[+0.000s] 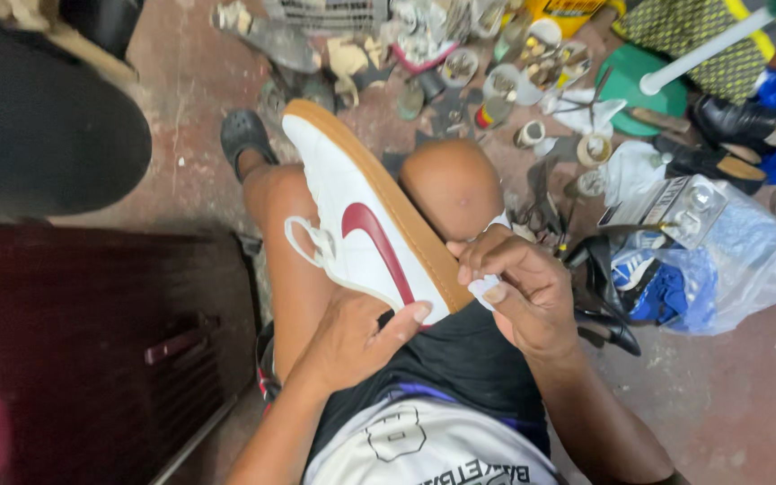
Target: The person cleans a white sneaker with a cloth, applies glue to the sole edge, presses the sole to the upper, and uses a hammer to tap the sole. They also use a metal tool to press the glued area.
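A white sneaker (352, 211) with a dark red side mark and a tan sole lies on its side between my bare knees, toe pointing away from me. My left hand (352, 341) grips its heel end from below, thumb on the white upper. My right hand (523, 287) pinches a small white cloth (487, 286) against the tan sole edge near the heel. A white lace loop (303, 238) hangs off the sneaker's left side.
A dark red ribbed case (92, 341) stands at my left. Small tins, jars and scraps (496, 72) litter the concrete floor ahead. At right lie black shoes (738, 126), a clear plastic bag (720, 260) over blue items, scissors (541, 216) and a green object (639, 81).
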